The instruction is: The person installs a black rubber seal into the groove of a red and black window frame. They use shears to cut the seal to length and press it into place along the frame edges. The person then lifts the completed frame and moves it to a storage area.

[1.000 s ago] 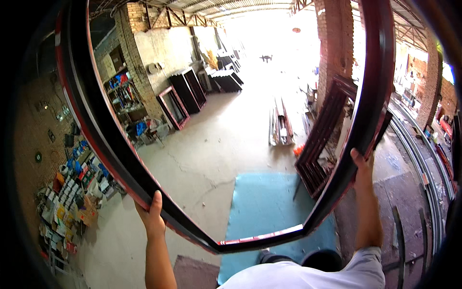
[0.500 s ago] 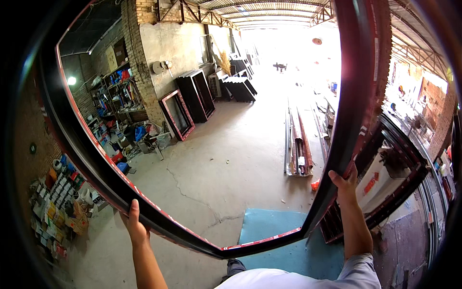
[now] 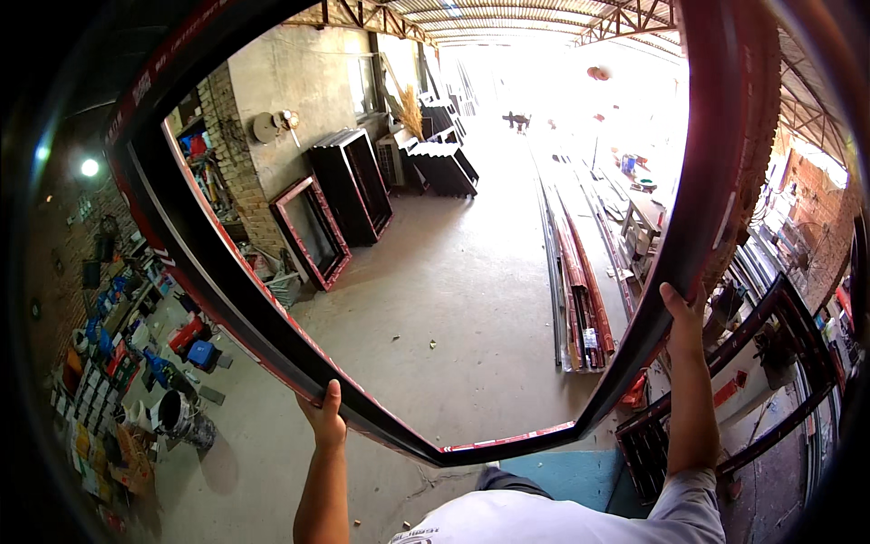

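Note:
A large black window frame (image 3: 381, 420) with red-and-white protective film surrounds much of my view, held up off the floor in front of me. Low on its left side, my left hand (image 3: 326, 419) grips the bar, thumb on top and fingers hidden beneath. My right hand (image 3: 681, 317) grasps the right bar higher up, its thumb showing along the inner edge and its fingers mostly hidden behind. Through the frame's opening I see the concrete floor. The top of the frame runs out of the picture.
Red-edged frame (image 3: 313, 234) and stacked dark frames (image 3: 352, 186) lean along the left wall. Long profiles (image 3: 575, 286) lie on the floor ahead to the right. A blue mat (image 3: 571, 476) is by my legs, another frame (image 3: 779, 390) beside my right arm. A bucket (image 3: 177, 417) stands left.
My view has shifted forward over the floor, and the blue mat now lies closer to my body. Both hands keep their hold on the window frame, which moves along with me.

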Motion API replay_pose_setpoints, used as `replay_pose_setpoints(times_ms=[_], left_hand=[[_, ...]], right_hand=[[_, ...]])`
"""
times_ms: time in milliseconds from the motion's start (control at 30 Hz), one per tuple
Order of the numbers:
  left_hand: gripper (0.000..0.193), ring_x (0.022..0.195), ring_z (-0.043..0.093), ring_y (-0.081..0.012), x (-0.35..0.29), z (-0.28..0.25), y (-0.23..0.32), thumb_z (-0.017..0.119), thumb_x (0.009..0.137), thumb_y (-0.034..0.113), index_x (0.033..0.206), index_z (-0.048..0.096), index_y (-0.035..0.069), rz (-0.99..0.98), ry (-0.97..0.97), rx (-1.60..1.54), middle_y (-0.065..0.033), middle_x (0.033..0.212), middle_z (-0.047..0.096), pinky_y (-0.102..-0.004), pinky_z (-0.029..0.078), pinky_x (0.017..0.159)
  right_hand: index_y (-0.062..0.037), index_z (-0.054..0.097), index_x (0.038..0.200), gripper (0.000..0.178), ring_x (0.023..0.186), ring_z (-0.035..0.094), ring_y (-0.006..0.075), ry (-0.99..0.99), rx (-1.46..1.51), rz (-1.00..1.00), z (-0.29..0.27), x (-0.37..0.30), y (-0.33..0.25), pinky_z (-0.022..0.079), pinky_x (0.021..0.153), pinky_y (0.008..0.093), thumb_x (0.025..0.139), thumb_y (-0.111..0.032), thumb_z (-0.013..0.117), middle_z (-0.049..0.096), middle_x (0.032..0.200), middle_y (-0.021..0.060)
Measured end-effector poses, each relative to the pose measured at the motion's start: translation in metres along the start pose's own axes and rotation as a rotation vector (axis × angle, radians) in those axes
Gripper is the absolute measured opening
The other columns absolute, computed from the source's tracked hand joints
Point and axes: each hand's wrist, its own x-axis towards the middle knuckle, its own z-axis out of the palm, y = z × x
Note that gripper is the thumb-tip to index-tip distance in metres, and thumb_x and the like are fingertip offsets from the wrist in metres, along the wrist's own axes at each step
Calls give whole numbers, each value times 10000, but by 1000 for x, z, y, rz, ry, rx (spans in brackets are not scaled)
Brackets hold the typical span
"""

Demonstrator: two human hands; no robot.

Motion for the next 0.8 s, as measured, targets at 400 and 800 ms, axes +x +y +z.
replay_pose_setpoints(times_ms=[400,800], left_hand=[[835,1304,535,-267,353,167,-232,832,911,338,1515,421,-67,-58,88,147,-165,1460,544,-407,410,1147],[724,1269,550,-228,636,249,-560,832,915,284,1456,490,-55,0,176,3,-116,1405,588,-377,418,1124]], right_hand=[[15,491,1481,912,1144,628,240,-21,103,100,241,320,289,489,1028,365,758,-301,948,646,1283,108],[-7,487,1486,854,1149,634,256,35,55,101,546,620,490,519,987,383,817,-341,901,638,1306,118]])
